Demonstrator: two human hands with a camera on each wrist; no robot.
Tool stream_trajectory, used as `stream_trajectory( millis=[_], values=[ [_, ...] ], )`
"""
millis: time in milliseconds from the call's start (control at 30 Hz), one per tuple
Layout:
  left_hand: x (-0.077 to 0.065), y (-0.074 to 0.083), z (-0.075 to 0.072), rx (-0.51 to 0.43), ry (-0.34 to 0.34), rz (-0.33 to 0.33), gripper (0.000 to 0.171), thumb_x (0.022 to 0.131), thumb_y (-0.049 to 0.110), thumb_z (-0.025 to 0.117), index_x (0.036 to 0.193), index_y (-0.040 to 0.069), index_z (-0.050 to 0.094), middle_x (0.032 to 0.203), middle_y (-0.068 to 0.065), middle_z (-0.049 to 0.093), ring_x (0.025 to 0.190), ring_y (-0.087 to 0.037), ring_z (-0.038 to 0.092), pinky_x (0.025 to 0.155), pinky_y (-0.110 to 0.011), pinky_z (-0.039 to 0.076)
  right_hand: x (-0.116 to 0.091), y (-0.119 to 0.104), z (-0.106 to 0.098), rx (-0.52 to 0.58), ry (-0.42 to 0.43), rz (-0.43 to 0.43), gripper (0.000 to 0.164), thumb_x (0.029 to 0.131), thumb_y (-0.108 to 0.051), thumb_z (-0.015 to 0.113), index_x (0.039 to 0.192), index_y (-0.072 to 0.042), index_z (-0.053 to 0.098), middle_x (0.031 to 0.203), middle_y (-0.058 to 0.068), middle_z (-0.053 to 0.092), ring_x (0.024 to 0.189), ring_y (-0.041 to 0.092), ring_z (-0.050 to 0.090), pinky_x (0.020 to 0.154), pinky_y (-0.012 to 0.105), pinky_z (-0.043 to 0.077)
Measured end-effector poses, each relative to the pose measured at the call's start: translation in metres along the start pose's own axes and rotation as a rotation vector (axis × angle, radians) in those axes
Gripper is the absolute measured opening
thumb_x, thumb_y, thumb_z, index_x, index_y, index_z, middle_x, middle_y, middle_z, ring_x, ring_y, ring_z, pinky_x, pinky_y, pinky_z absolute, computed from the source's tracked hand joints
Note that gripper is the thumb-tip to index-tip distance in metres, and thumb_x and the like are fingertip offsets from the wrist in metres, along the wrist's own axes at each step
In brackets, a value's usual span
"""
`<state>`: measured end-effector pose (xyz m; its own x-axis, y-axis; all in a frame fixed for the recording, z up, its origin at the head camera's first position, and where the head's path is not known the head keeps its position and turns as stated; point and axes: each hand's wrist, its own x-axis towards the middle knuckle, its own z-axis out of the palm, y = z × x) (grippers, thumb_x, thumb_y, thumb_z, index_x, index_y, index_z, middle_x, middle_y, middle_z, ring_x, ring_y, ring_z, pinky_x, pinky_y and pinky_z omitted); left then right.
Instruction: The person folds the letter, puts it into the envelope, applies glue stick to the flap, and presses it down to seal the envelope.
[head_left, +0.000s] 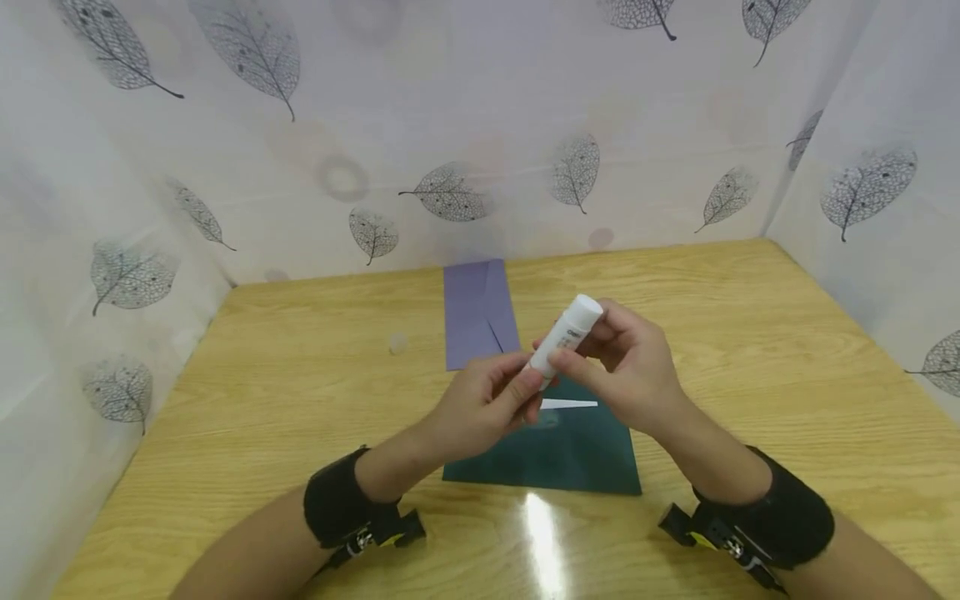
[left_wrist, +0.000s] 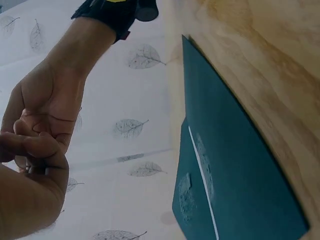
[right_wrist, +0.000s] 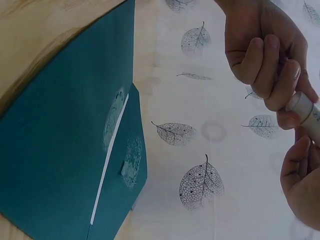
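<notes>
Both hands hold a white glue stick [head_left: 558,346] tilted above the table, its white cap end [head_left: 583,312] pointing up and away. The left hand [head_left: 480,404] grips the lower end between thumb and fingers. The right hand [head_left: 630,362] has its thumb along the tube and its fingers curled behind, near the cap. Beneath them lies a dark green envelope [head_left: 555,458], partly hidden by the hands. A white strip [right_wrist: 107,167] shows along its flap edge, with whitish glue smears [right_wrist: 132,162] on the flap and the body.
A purple envelope [head_left: 468,312] lies behind the green one, near the table's back edge. A small pale, translucent round object [head_left: 397,342] sits to its left. The wooden table [head_left: 750,333] is bordered by a leaf-patterned curtain [head_left: 495,100] at the back and sides.
</notes>
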<state>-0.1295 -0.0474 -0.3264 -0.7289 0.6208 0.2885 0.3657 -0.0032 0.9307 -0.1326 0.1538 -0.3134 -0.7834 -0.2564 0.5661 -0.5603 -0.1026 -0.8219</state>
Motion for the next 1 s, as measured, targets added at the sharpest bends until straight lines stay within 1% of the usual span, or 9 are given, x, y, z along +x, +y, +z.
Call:
stream_trajectory(
  millis=[100, 167, 267, 367, 500, 700, 767, 867, 1000],
  values=[
    [-0.001, 0.001, 0.003, 0.183, 0.094, 0.026, 0.018, 0.102, 0.009, 0.055, 0.109, -0.004, 0.065, 0.065, -0.007, 0.058, 0.048, -0.001, 0.043, 0.041, -0.021, 0.035, -0.001, 0.001, 0.002, -0.043, 0.047, 0.05, 0.025, 0.084, 0.008, 0.072, 0.103, 0.014, 0.057, 0.092, -0.005, 0.076, 0.075, 0.01, 0.069, 0.067, 0.02, 0.057],
    [-0.001, 0.0, 0.005, 0.304, 0.161, 0.07, 0.014, 0.099, 0.01, 0.061, 0.104, -0.001, 0.068, 0.061, -0.002, 0.057, 0.048, 0.002, 0.044, 0.04, -0.019, 0.036, -0.002, 0.001, 0.004, -0.06, 0.069, 0.102, 0.024, 0.083, 0.007, 0.073, 0.101, 0.012, 0.056, 0.087, -0.006, 0.075, 0.071, 0.009, 0.067, 0.064, 0.021, 0.056],
    [-0.002, -0.001, 0.008, 0.441, 0.245, 0.16, 0.013, 0.094, 0.012, 0.069, 0.099, 0.0, 0.071, 0.057, 0.002, 0.055, 0.047, 0.005, 0.041, 0.04, -0.015, 0.035, -0.002, 0.0, 0.006, -0.064, 0.092, 0.177, 0.023, 0.084, 0.004, 0.073, 0.1, 0.008, 0.057, 0.082, -0.004, 0.071, 0.069, 0.01, 0.065, 0.062, 0.022, 0.056],
    [-0.002, -0.002, 0.009, 0.568, 0.299, 0.246, 0.016, 0.09, 0.012, 0.074, 0.1, 0.0, 0.073, 0.053, 0.004, 0.051, 0.045, 0.005, 0.036, 0.04, -0.011, 0.029, -0.003, 0.0, 0.009, -0.049, 0.097, 0.233, 0.022, 0.085, 0.001, 0.073, 0.1, 0.003, 0.056, 0.082, -0.001, 0.068, 0.069, 0.011, 0.065, 0.06, 0.023, 0.056],
    [-0.004, -0.002, 0.009, 0.783, 0.356, 0.362, 0.021, 0.084, 0.015, 0.08, 0.097, 0.0, 0.072, 0.051, 0.005, 0.048, 0.043, 0.002, 0.035, 0.043, -0.01, 0.025, -0.003, 0.0, 0.011, -0.033, 0.1, 0.272, 0.02, 0.087, 0.0, 0.071, 0.1, 0.001, 0.055, 0.085, 0.002, 0.067, 0.07, 0.013, 0.065, 0.06, 0.024, 0.055],
    [-0.005, -0.003, 0.006, 1.093, 0.43, 0.57, 0.032, 0.074, 0.021, 0.088, 0.087, 0.0, 0.068, 0.05, 0.004, 0.052, 0.038, -0.004, 0.043, 0.038, -0.015, 0.031, -0.005, -0.002, 0.013, 0.036, 0.101, 0.348, 0.015, 0.091, -0.003, 0.067, 0.101, -0.001, 0.056, 0.087, 0.004, 0.067, 0.072, 0.014, 0.065, 0.063, 0.025, 0.058],
    [-0.005, -0.004, 0.005, 1.202, 0.46, 0.66, 0.033, 0.072, 0.022, 0.088, 0.084, 0.0, 0.067, 0.05, 0.003, 0.053, 0.038, -0.005, 0.045, 0.036, -0.017, 0.033, -0.005, -0.002, 0.014, 0.072, 0.101, 0.387, 0.014, 0.092, -0.005, 0.065, 0.101, -0.002, 0.056, 0.085, 0.003, 0.067, 0.07, 0.012, 0.062, 0.061, 0.024, 0.056],
    [-0.005, -0.006, 0.003, 1.338, 0.515, 0.799, 0.024, 0.079, 0.02, 0.079, 0.082, -0.001, 0.068, 0.05, 0.001, 0.055, 0.037, -0.006, 0.045, 0.036, -0.019, 0.031, -0.007, -0.002, 0.016, 0.114, 0.105, 0.419, 0.012, 0.093, -0.005, 0.064, 0.101, -0.004, 0.056, 0.081, 0.0, 0.065, 0.065, 0.009, 0.055, 0.057, 0.021, 0.05],
    [-0.003, -0.006, 0.001, 1.441, 0.572, 0.952, 0.017, 0.089, 0.013, 0.066, 0.081, -0.001, 0.069, 0.048, 0.001, 0.053, 0.037, -0.006, 0.042, 0.039, -0.02, 0.028, -0.008, -0.002, 0.018, 0.151, 0.11, 0.424, 0.009, 0.094, -0.005, 0.062, 0.1, -0.005, 0.055, 0.075, -0.003, 0.063, 0.061, 0.008, 0.049, 0.054, 0.021, 0.042]
  ],
)
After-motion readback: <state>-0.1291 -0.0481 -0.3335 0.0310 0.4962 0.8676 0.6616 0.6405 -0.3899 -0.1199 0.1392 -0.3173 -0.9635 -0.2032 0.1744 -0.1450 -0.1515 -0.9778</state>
